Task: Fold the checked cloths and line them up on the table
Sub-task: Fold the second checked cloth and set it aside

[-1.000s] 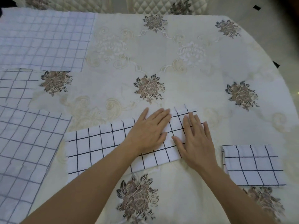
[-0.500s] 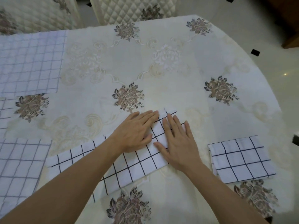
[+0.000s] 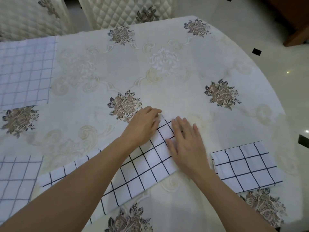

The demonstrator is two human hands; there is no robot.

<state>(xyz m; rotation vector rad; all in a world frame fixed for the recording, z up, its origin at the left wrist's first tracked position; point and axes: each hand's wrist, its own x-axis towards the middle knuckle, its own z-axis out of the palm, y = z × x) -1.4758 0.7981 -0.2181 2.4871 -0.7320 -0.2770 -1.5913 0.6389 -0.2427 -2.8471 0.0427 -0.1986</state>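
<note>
A long, folded strip of black-checked cloth is laid slantwise across the near part of the table, which is covered by a cream cloth printed with brown flower sprays. The strip's far end is covered by both hands. The right hand is laid flat on it, its fingers straight and slightly spread, and its palm is pressed down near the strip's right edge. The left hand is set just beside it, at the strip's far corner, with the fingers bent and the tips brought close to the cloth edge; the corner may be pinched there, but this cannot be told through the motion blur. A smaller cloth of the same black check, already folded into a rectangle, is seen just to the right of the strip, apart from it. Two paler, grey-checked cloths are spread flat at the table's left side, one far and one near. Quilted chair backs are visible beyond the table.
</note>
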